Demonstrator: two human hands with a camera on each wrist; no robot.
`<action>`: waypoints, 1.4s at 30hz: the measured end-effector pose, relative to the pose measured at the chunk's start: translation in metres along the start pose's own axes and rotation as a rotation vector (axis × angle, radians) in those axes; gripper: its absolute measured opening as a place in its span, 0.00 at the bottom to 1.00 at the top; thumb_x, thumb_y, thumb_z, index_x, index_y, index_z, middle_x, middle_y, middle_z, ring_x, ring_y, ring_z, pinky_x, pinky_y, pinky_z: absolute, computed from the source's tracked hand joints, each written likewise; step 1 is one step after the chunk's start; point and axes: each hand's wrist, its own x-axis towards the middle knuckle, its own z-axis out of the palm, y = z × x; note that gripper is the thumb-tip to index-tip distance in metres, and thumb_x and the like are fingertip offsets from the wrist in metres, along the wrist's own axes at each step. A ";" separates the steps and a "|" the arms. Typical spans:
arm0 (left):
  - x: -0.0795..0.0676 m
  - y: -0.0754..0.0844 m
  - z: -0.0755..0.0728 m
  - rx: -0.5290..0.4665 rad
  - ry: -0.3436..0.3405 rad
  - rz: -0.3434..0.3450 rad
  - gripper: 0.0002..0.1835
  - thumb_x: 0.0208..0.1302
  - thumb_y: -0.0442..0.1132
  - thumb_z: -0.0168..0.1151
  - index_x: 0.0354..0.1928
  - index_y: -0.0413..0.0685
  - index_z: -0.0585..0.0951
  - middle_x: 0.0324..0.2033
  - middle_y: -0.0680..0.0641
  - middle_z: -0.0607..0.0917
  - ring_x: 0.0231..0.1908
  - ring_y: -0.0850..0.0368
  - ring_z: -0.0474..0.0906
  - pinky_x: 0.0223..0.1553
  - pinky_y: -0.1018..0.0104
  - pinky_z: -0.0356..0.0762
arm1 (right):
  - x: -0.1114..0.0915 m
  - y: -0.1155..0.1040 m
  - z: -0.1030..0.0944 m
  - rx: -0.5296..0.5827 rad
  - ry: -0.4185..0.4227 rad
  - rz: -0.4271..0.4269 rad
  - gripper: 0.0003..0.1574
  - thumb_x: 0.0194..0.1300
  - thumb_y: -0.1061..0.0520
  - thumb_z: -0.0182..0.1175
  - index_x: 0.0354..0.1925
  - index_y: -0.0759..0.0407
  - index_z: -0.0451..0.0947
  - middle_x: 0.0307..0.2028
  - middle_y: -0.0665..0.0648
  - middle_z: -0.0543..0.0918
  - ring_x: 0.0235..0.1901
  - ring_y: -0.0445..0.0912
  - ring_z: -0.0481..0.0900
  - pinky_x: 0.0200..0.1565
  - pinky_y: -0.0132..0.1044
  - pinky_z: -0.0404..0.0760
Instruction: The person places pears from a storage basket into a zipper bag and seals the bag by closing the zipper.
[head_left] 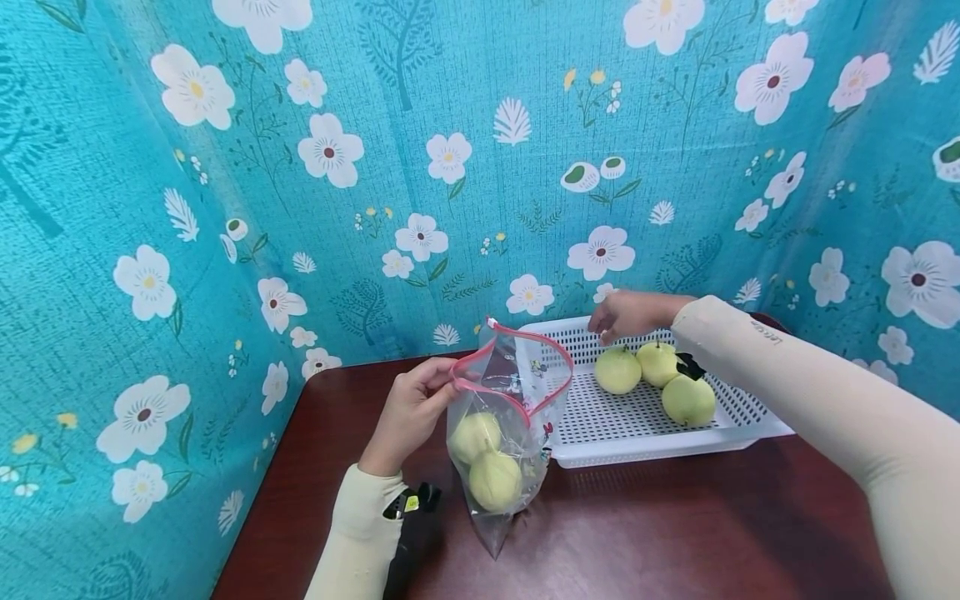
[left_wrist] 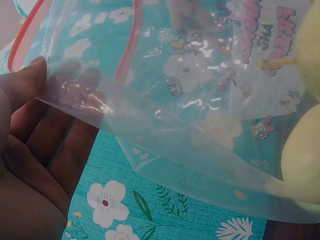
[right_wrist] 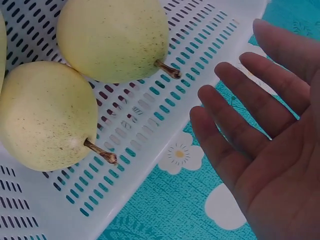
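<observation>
1. Turquoise floral cloth [head_left: 450, 217] is lining the back and sides; a dark red-brown tabletop [head_left: 637, 533] is spreading before it.
2. White slotted basket [head_left: 645, 451] is sitting along the tabletop's far edge, holding three visible loose pears [head_left: 618, 371].
3. Clear zip bag [head_left: 517, 429] is occupying the side toward the tabletop's far-left corner, just left of the basket, mouth gaping. Two bagged pears [head_left: 495, 482] are resting low inside; whether the bag is touching the tabletop, cannot tell.
4. Left grip [head_left: 412, 404] is pinching the bag's red-trimmed rim between thumb and fingers.
5. Right grip [head_left: 633, 315] is hovering at the basket's far side, fingers spread, holding nothing, apart from the pears.
6. Judgement: bagging is apparently proceeding, two in, three waiting.
7. Next move is probably calling for the right grip to curl round one pear's body, avoiding the stem, while the left grip is holding the mouth wide.
</observation>
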 end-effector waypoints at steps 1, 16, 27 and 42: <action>0.000 0.000 0.000 0.000 -0.001 -0.001 0.12 0.62 0.27 0.64 0.48 0.34 0.80 0.42 0.42 0.87 0.45 0.53 0.84 0.45 0.61 0.81 | 0.000 0.001 0.000 -0.008 -0.005 0.009 0.24 0.66 0.58 0.63 0.57 0.67 0.76 0.54 0.65 0.80 0.54 0.57 0.78 0.54 0.52 0.76; 0.001 -0.001 0.000 -0.008 0.000 -0.009 0.12 0.61 0.26 0.64 0.48 0.33 0.80 0.42 0.41 0.87 0.45 0.52 0.84 0.47 0.61 0.80 | 0.007 0.023 0.020 -0.057 -0.044 0.101 0.32 0.61 0.51 0.69 0.60 0.60 0.76 0.58 0.62 0.77 0.57 0.61 0.73 0.56 0.57 0.72; 0.000 0.000 0.001 -0.003 -0.002 -0.005 0.13 0.62 0.26 0.64 0.48 0.33 0.80 0.42 0.40 0.87 0.45 0.52 0.84 0.45 0.61 0.80 | 0.012 0.030 0.041 -0.039 -0.051 0.168 0.43 0.54 0.50 0.74 0.64 0.61 0.72 0.64 0.66 0.70 0.65 0.65 0.63 0.61 0.61 0.64; 0.000 0.003 0.005 0.021 0.001 0.003 0.13 0.62 0.26 0.64 0.49 0.34 0.81 0.41 0.40 0.87 0.40 0.50 0.84 0.36 0.69 0.78 | 0.013 0.030 0.059 -0.099 -0.091 0.170 0.52 0.47 0.50 0.78 0.66 0.62 0.69 0.63 0.64 0.72 0.64 0.63 0.65 0.61 0.61 0.63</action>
